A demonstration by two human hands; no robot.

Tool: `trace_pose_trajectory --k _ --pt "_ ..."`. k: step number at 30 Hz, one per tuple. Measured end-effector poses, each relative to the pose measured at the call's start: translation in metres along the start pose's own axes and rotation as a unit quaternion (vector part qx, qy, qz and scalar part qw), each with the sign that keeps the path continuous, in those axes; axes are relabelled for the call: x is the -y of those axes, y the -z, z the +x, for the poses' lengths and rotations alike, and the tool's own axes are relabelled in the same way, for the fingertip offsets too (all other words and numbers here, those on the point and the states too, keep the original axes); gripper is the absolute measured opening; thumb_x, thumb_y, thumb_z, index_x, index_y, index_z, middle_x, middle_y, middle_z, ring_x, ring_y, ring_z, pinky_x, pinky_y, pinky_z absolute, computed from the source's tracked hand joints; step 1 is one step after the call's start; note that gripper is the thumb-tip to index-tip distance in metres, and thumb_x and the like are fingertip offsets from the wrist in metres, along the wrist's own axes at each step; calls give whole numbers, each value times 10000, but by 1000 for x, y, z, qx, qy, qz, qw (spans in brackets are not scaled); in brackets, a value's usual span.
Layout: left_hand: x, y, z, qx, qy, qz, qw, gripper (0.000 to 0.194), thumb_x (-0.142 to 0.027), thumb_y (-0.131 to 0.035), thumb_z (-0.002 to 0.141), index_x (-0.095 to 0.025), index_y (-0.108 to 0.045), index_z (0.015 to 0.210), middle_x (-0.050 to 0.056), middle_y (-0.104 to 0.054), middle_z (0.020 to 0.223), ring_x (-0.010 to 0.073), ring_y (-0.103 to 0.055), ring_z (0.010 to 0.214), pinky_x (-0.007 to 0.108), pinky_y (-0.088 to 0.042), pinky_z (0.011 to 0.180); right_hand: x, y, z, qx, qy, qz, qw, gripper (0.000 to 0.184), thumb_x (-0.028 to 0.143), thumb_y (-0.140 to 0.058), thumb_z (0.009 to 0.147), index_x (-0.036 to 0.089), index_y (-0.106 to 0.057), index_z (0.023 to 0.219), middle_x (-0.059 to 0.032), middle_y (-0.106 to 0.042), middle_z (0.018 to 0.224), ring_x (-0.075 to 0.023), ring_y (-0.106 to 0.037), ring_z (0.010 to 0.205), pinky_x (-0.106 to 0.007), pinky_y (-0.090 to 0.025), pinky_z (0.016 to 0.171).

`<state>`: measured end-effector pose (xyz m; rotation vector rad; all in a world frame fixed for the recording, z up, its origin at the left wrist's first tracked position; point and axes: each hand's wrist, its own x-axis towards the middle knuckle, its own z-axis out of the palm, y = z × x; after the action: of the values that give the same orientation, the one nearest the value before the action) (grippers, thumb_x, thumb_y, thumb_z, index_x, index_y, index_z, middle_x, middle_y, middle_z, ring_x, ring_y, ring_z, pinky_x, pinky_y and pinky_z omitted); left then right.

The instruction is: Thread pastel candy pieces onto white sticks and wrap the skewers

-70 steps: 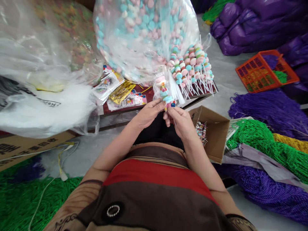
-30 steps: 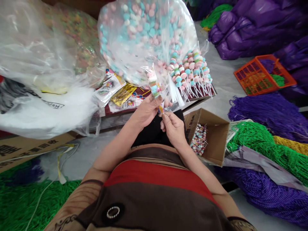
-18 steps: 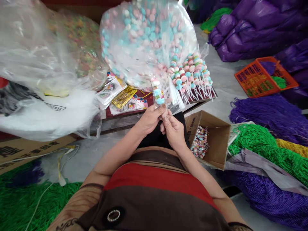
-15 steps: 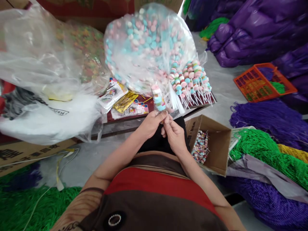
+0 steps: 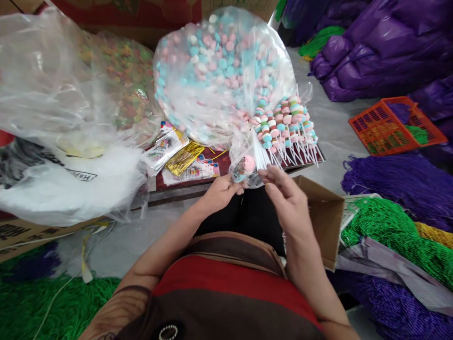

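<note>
My left hand (image 5: 222, 191) is closed around the lower end of a marshmallow skewer (image 5: 248, 164) in a clear printed wrapper, its pink top tipped towards me. My right hand (image 5: 288, 198) is apart from it on the right, fingers stretched forward and thumb spread, with nothing visible in it. Its fingertips are close to a bundle of white sticks (image 5: 259, 153) at the table edge; whether they touch, I cannot tell. Just behind lies a pile of unwrapped marshmallow skewers (image 5: 290, 118). Gold twist ties (image 5: 186, 157) and printed wrappers (image 5: 164, 144) lie left of my left hand.
A big clear bag of pink, blue and white marshmallows (image 5: 219, 71) fills the table's middle. Another bag of colourful sweets (image 5: 123, 85) stands left. An open cardboard box (image 5: 327, 222) is beside my right forearm. An orange basket (image 5: 392, 125) and green cords (image 5: 385, 226) are farther right.
My right hand has left the skewer's lower end and moved right and forward, opening. The skewer in my left hand has tipped from upright towards me. The view has shifted slightly.
</note>
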<state>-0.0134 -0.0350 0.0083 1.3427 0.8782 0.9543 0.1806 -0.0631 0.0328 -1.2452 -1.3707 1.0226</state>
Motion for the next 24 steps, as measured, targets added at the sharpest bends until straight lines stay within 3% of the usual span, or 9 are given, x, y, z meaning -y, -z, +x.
trace_pose_trajectory --k 4,7,11,13,15,18,21,23,24 --pt "-4 -1 -3 218 75 -144 962 597 -758 -663 859 -167 -660 776 5 -584 621 125 -536 567 287 -466 623 22 -3 23 198 -46 155 967 789 649 -834 786 326 -604 1468 -101 -799 1242 -276 -779 1059 -423 -674 806" --pt "-4 -1 -7 245 89 -151 954 608 -776 -675 837 -173 -649 769 2 -587 631 123 -545 561 275 -476 598 24 -21 29 282 -86 189 937 612 633 -798 833 288 -683 1325 -85 -817 1111 -257 -784 906 -353 -650 618" --pt "-1 -1 -7 46 37 0 998 455 -661 -624 935 -208 -644 895 -22 -587 629 144 -572 607 270 -473 662 16 -49 30 109 -42 158 981 336 539 -757 903 277 -699 1105 -49 -801 1003 -215 -755 845 -344 -642 666" --pt "0 -2 -5 -94 19 69 993 338 -563 -667 933 -228 -645 973 -15 -614 691 166 -594 670 275 -454 696 14 -57 32 -5 -5 129 992 277 524 -744 915 275 -671 1012 -42 -791 970 -217 -753 906 -378 -645 800" --pt "-1 -2 -3 -154 14 71 985 348 -565 -705 899 -231 -639 965 0 -625 742 174 -598 706 280 -438 700 15 -57 34 -39 11 110 993 274 521 -751 908 277 -664 996 -48 -790 997 -230 -753 981 -412 -627 899" --pt "-3 0 -6 -10 48 -113 992 515 -729 -665 867 -217 -600 869 -49 -499 594 125 -475 521 275 -412 589 22 -40 37 61 -17 119 991 440 604 -803 829 300 -701 1130 -77 -788 1082 -272 -764 1002 -433 -636 820" --pt "-6 0 -13 207 111 -324 916 582 -776 -718 798 -209 -586 831 -122 -318 485 77 -305 386 283 -414 515 31 -23 42 172 -59 129 975 651 731 -847 692 287 -726 1153 -106 -789 998 -328 -774 934 -445 -631 662" --pt "-8 -1 -15 246 124 -371 887 590 -772 -752 768 -210 -585 833 -130 -305 480 73 -295 376 297 -436 519 32 -24 44 186 -63 124 973 613 747 -823 711 284 -733 1103 -101 -779 908 -340 -774 925 -436 -621 619" --pt "-8 -2 -15 217 114 -367 898 589 -780 -733 780 -214 -587 854 -125 -321 485 80 -309 382 298 -438 525 31 -29 45 170 -61 121 976 553 725 -805 751 291 -730 1085 -94 -774 893 -334 -774 933 -422 -617 611"
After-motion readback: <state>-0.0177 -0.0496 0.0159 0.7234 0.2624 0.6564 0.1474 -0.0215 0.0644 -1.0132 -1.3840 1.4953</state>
